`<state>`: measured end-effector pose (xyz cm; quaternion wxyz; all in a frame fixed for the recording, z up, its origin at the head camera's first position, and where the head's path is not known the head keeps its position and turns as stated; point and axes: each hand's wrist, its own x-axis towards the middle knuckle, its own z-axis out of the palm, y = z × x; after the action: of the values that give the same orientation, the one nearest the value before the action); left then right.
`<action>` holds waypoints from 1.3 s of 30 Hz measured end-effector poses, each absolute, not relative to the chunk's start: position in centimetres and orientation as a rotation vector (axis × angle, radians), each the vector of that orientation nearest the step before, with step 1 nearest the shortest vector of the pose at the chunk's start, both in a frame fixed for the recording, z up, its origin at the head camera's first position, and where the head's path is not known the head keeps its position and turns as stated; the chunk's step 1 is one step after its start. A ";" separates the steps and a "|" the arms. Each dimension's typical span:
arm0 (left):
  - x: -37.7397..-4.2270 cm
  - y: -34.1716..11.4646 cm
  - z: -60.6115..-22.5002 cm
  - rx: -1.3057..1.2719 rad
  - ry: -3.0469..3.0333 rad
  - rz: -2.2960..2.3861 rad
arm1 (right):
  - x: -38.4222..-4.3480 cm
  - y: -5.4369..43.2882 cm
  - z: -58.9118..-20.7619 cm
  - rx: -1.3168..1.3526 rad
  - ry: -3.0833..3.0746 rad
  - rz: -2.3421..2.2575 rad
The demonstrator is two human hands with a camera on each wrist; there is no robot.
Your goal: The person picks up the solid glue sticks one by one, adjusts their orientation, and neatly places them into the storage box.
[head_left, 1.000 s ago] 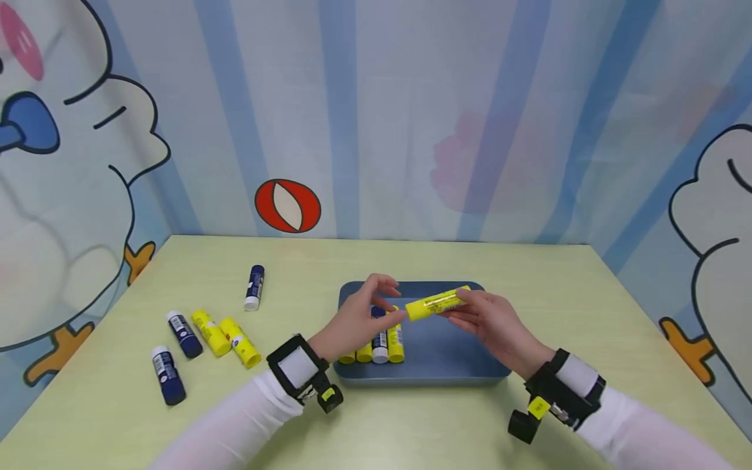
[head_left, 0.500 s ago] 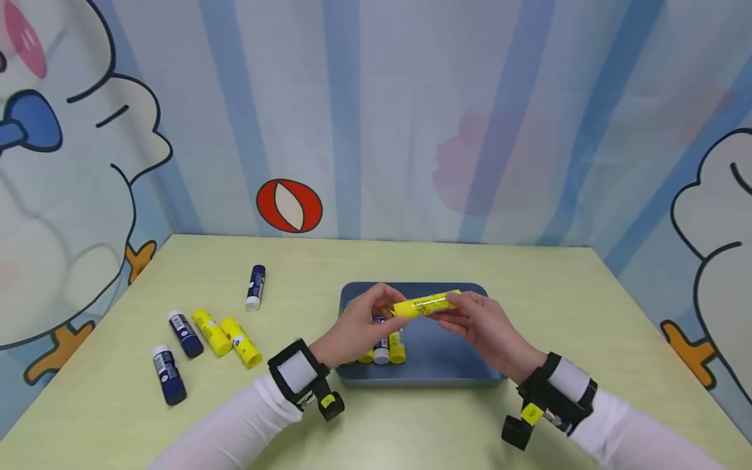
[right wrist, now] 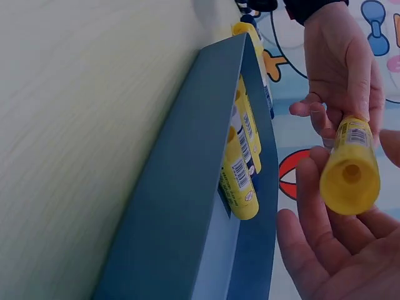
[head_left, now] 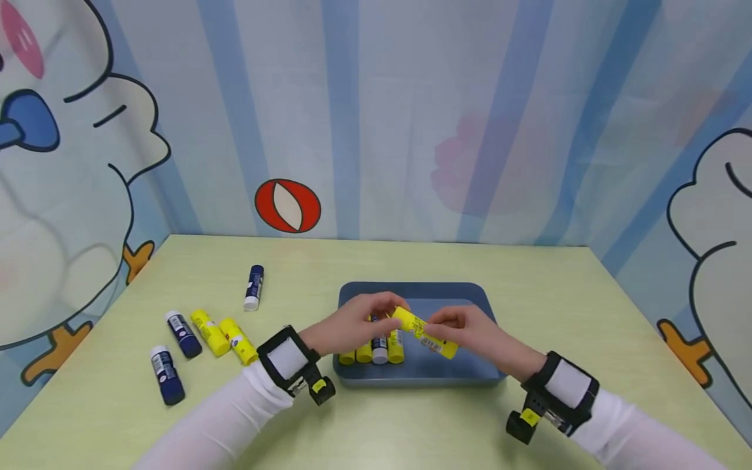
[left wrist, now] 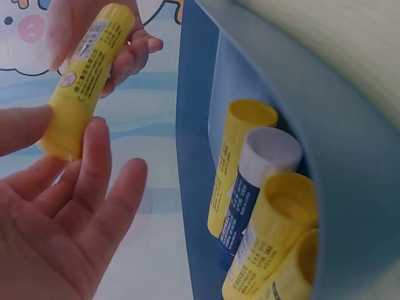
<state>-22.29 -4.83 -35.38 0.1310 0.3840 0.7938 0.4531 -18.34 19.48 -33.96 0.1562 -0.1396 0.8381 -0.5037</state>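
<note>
In the head view my left hand point(head_left: 355, 323) pinches the upper left end of a yellow glue stick point(head_left: 437, 341) over the tray point(head_left: 420, 377). The stick slants down to the right. My right hand point(head_left: 484, 336) is at its other half; in the right wrist view the fingers point(right wrist: 322, 225) lie loosely spread beside the stick, thumb apart from it. Through the left wrist view, the left thumb and fingertips are seen on the stick's lower end. Inside the tray's left part, yellow glue sticks point(left wrist: 247, 150) and a blue one with white cap point(left wrist: 272, 150) lie in a row.
Left of the tray, two yellow glue sticks point(head_left: 211, 333) and two blue ones point(head_left: 185, 334) lie on the table point(head_left: 329, 431). Another blue glue stick point(head_left: 254, 287) lies farther back. A printed curtain point(head_left: 399, 130) hangs behind the table.
The yellow glue stick, earlier gripped by my right hand, has moved left and turned so its right end dips. My left hand has taken its left end; the right fingers have loosened.
</note>
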 end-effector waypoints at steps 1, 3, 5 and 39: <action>-22.3 -4.8 -35.3 1.122 2.302 1.293 | -18.3 19.4 -34.0 -0.430 2.403 -1.417; -22.3 -4.8 -35.3 1.128 2.308 1.253 | -18.4 19.4 -34.2 -0.481 2.405 -1.382; -22.2 -4.8 -35.3 1.127 2.310 1.233 | -18.4 19.3 -34.3 -0.510 2.410 -1.350; -24.1 -10.7 -38.2 0.382 2.930 0.620 | -22.2 18.4 -34.3 -0.183 2.598 -1.081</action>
<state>-24.08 -10.67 -38.21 0.0611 0.1262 0.9687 0.2051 -22.21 18.43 -34.30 0.1602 -0.0640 0.9094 -0.3783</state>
